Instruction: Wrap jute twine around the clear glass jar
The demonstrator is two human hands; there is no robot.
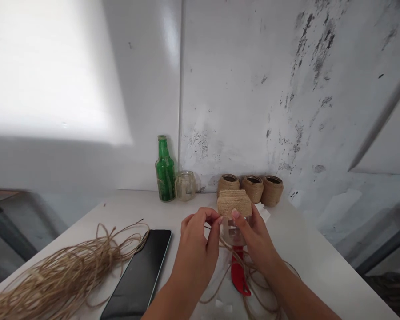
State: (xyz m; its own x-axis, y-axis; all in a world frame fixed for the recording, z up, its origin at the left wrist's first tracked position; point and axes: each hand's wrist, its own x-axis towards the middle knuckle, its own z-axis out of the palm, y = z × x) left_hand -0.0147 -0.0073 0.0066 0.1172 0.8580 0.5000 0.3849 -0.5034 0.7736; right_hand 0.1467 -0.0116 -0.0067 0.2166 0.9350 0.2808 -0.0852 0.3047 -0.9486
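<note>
In the middle of the head view, my right hand point(255, 235) grips a glass jar point(231, 233) from its right side, the thumb pressed on its front. Jute twine point(234, 202) is wound in close rows around the upper part of this jar; the lower part is bare, clear glass. At the jar's left side my left hand point(200, 238) pinches a strand of twine between thumb and fingertips. Loose loops of twine point(260, 284) trail on the table beneath my hands. A red plastic handle point(239, 275) lies partly behind the jar.
A big twine bundle point(66, 275) and a black phone point(138, 278) lie on the white table point(306, 253) at left. Along the wall stand a green bottle point(165, 171), a clear jar point(186, 186) and three twine-wrapped jars point(253, 190). White paper point(262, 213) lies right of my hand.
</note>
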